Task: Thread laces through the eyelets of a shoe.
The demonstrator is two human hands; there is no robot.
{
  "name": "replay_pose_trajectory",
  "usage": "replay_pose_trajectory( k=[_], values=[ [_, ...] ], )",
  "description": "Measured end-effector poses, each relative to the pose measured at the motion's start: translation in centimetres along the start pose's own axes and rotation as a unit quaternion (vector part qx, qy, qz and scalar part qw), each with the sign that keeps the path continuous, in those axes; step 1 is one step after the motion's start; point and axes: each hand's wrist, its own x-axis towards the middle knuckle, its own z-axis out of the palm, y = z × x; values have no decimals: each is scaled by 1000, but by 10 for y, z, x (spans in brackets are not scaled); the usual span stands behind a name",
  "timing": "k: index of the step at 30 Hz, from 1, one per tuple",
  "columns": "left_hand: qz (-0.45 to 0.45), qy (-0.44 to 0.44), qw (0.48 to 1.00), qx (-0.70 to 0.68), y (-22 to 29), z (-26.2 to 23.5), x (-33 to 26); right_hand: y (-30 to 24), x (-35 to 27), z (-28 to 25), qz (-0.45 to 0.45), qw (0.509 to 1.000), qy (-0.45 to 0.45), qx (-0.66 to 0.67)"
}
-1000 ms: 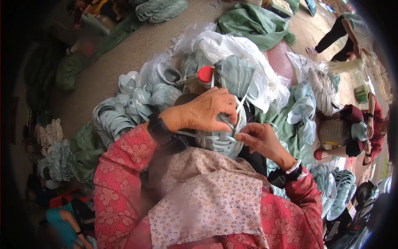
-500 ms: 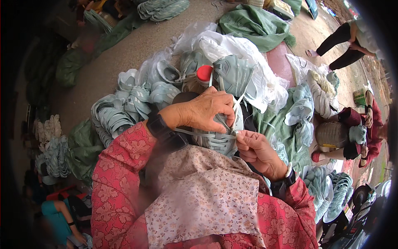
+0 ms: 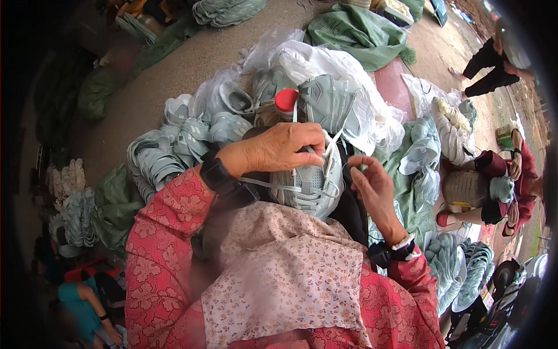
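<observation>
A pale grey-blue sneaker (image 3: 308, 200) rests toe-down toward me in my lap, with its laces strung across the front. Over its opening is my left hand (image 3: 279, 148), fingers bent and pinched with a bit of pale shoelace (image 3: 310, 149) between them. Off the shoe's right side hovers my right hand (image 3: 375, 189), thumb and forefinger curved but apart, with nothing plain between them. A loose lace (image 3: 256, 182) stretches from the shoe's left side below my left wrist. Just beyond sit a red-lidded jar (image 3: 286, 100) and another grey-blue shoe upper (image 3: 328, 104).
Stacked shoe uppers (image 3: 154, 160) lie to the left, and more (image 3: 421, 148) to the right. White plastic sheeting (image 3: 360, 87) and a green sack (image 3: 357, 35) lie ahead. A seated person in red (image 3: 526, 168) works at the right; another person (image 3: 494, 64) stands farther off.
My right hand has let go at the shoe's laces and moved right and slightly up, its fingers parting. My left hand has shifted slightly, staying over the shoe.
</observation>
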Motion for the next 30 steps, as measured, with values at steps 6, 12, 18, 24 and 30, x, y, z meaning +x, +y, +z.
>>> replay_pose_trajectory(
  k=[6, 12, 18, 24, 30],
  values=[
    [-122, 40, 989, -68, 6, -14, 19, -24, 30, 18, -246, 957, -90, -125],
    [106, 316, 913, 236, 3, -29, 5, -38, 39, 31, -222, 922, -108, -297],
    [-345, 18, 857, -382, 30, -1, -115, -28, 25, 23, -92, 991, -93, 34],
    [-167, 69, 605, -776, 25, 59, -153, -41, -26, -59, -108, 974, -87, 180],
    [-73, 279, 541, -790, -4, 59, -153, -10, -87, -173, -88, 942, 131, 296]
  ],
)
